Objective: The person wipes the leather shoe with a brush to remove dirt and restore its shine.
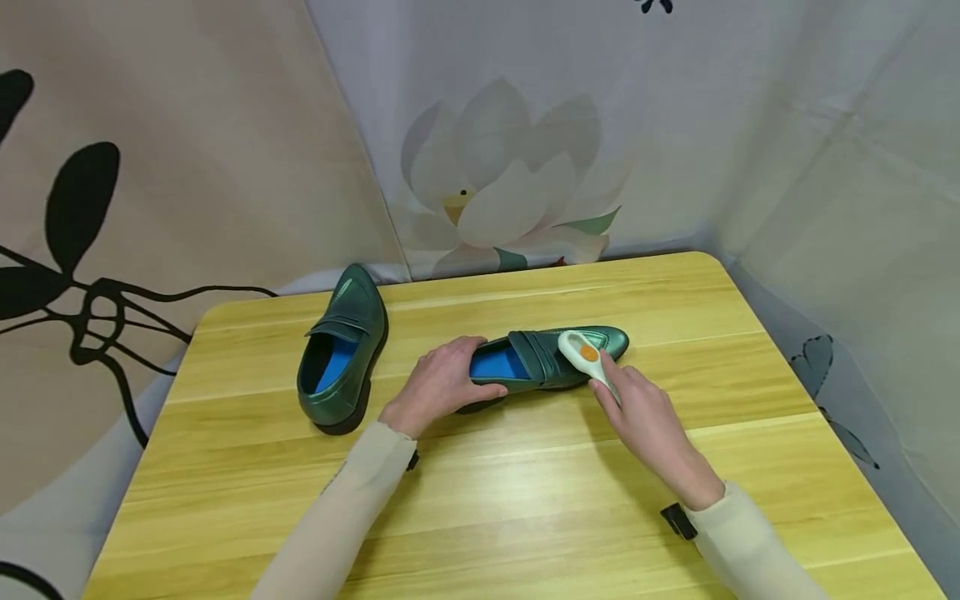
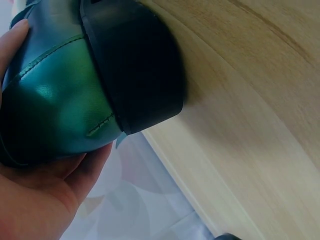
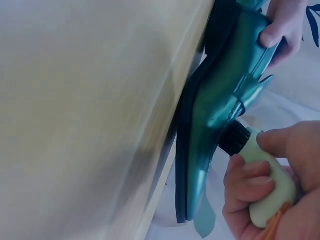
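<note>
A dark green loafer (image 1: 534, 360) with a blue insole lies sideways on the table, toe to the right. My left hand (image 1: 441, 381) grips it around the heel; in the left wrist view its fingers wrap the green heel (image 2: 65, 100) above the black sole. In my right hand (image 1: 651, 421) is a white-handled shoe brush (image 1: 576, 348) with an orange oval on its back. The right wrist view shows its black bristles (image 3: 235, 138) against the upper, close to the strap. A matching loafer (image 1: 351, 333) stands apart at the left, toe pointing away from me.
The wooden table (image 1: 480, 517) has rounded far corners. Behind it hangs a pale curtain (image 1: 525, 167) with a flower print, reaching down along the table's back and right sides.
</note>
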{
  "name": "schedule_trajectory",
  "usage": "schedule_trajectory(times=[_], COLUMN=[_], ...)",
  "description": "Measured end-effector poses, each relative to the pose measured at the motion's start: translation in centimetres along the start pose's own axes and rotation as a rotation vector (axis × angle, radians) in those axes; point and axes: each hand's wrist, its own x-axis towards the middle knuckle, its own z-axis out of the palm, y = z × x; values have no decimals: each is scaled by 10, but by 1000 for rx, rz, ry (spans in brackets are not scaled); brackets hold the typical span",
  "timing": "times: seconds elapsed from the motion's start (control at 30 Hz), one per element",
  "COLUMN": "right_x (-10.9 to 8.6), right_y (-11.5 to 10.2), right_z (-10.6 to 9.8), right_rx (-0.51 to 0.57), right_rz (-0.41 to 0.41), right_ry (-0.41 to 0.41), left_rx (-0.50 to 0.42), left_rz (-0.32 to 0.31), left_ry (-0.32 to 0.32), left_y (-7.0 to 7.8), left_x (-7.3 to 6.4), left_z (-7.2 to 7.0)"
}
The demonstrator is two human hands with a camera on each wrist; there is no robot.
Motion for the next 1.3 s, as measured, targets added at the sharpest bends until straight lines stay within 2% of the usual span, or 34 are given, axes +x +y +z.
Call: schedule_trajectory(times=[0.13, 0.23, 0.33, 0.47, 0.73, 0.83, 0.97, 1.1, 1.3], right_x=[21, 35, 41, 35, 17, 15, 13, 13, 9], right_y=[2, 4, 7, 14, 31, 26, 7, -5, 20], right_z=[5, 8, 7, -2, -19, -15, -1, 4, -10], right_rx=[-31, -44, -47, -64, -99, -96, -53, -17, -61], right_rz=[-26, -15, 13, 40, 103, 85, 26, 7, 52], right_ry=[34, 40, 20, 0, 35, 34, 9, -1, 12], left_rx=[-11, -20, -23, -17, -20, -23, -31, -40, -38], left_rz=[-2, -8, -13, -6, -12, -21, -25, -28, -25], left_ry=[0, -1, 0, 16, 12, 9, 9, 9, 7], left_y=[0, 1, 1, 1, 1, 1, 0, 0, -1], left_x=[0, -1, 0, 0, -1, -1, -1, -1, -1], left_z=[0, -1, 0, 0, 1, 2, 2, 2, 2])
